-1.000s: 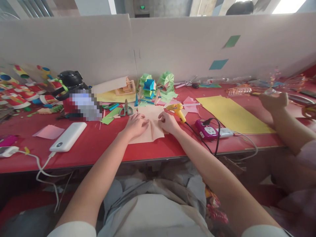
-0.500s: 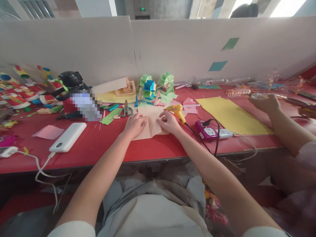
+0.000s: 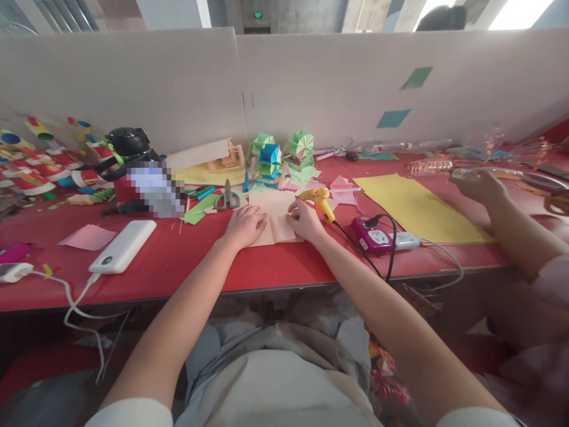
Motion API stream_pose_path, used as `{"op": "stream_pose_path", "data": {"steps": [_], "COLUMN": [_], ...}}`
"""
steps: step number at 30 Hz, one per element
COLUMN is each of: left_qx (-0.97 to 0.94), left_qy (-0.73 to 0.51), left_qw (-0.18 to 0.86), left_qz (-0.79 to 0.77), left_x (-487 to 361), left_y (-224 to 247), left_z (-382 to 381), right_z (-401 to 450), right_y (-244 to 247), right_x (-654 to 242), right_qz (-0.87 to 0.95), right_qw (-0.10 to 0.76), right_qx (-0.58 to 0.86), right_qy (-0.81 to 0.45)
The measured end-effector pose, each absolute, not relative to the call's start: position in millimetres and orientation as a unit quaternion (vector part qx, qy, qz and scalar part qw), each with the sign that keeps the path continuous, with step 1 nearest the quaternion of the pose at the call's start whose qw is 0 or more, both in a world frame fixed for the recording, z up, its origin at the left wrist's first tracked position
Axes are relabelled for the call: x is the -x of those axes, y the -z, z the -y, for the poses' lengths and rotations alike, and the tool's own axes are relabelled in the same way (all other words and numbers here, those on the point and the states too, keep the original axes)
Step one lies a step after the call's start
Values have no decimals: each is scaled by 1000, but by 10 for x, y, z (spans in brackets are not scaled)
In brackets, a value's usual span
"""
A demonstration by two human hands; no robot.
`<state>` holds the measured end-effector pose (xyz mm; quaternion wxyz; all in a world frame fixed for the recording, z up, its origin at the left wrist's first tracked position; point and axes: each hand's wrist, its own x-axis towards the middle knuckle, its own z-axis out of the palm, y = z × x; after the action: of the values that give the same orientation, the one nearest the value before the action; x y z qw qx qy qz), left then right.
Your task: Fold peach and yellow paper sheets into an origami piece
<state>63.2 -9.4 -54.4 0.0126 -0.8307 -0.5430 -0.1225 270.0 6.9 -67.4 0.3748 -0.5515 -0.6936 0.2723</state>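
Left hand open on creased paper | right hand touching it, grip unclear | glue gun at paper's two o'clock | even pressure seems best

No lettering or number legible; one lit green exit-type sign, beyond the partition, pictogram too small to resolve.

Red table, pale partition with 2 paper squares, bright light
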Motion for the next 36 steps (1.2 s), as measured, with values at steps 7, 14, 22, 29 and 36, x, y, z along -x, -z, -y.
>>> {"op": "stream_pose_path", "data": {"steps": [7,14,22,29,36], "left_qx": [819,813,810,814,810], "left_qy": [99,104,114,131,114], "left_qw": [-13,-19,-15,10,-9], "left_qz": [565,572,575,566,575], "left_x": [-639,-638,-636,-648,-664], "left_y": [488,502,522,558,551], "left_z": [94,87,108,113,105], "right_z": [-65,-49,-43,-58,-69], "right_y": [670,667,677,700,683], "right_x": [-2691,-2696,-2719,-2721,-2711], "right_qz": [711,714,709,684,666], "right_qw": [326,328,353,404,404], "right_qx": [570,563,550,533,541], "right_qy": [-254,-256,-266,-291,-317]}}
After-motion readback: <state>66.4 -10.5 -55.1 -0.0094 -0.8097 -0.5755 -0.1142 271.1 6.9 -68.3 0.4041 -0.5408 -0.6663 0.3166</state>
